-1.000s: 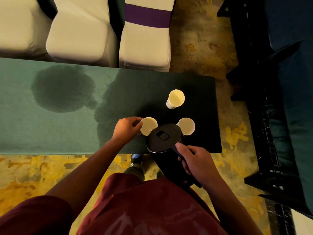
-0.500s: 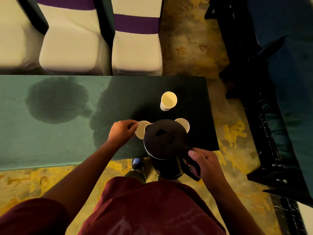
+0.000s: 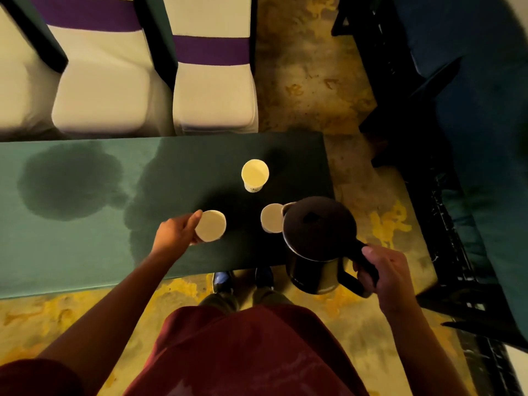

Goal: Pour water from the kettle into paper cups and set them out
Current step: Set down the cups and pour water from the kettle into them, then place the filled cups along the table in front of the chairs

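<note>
Three paper cups stand on the green table (image 3: 71, 252). My left hand (image 3: 174, 231) grips the side of the near left cup (image 3: 211, 226). A second cup (image 3: 272, 218) stands to its right, its right edge hidden by the black kettle (image 3: 318, 238). My right hand (image 3: 385, 270) holds the kettle by its handle, above the table's near right corner, spout by the second cup. The third cup (image 3: 255, 174) stands alone farther back.
Dark wet patches (image 3: 68, 181) spread over the tablecloth to the left. White chairs with purple bands (image 3: 213, 87) line the table's far side. A dark blue sofa (image 3: 485, 138) and black frame stand to the right. My shoes (image 3: 225, 281) show under the table edge.
The kettle has moved right, off the left cup and over to the right cup. My left hand stays on the left cup. The camera has shifted.
</note>
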Available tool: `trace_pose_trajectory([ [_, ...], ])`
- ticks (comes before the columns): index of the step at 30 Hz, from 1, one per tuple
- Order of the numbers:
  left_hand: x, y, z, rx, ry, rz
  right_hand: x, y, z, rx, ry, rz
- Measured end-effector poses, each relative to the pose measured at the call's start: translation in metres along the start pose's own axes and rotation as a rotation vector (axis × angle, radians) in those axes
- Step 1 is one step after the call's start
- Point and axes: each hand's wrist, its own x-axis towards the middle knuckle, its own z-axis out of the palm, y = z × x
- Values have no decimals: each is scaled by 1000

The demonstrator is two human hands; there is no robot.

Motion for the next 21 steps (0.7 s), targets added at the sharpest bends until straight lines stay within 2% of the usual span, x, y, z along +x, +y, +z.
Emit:
trace_pose_trajectory([
  [5, -15, 7, 14, -186, -24, -99, 38, 6, -30, 27, 143, -18],
  [11, -23, 13, 26, -302, 29, -208, 99, 5, -25, 150, 223, 33],
  [21, -22, 17, 41, -461, 82, -413, 155, 13, 32, 258, 166, 87],
])
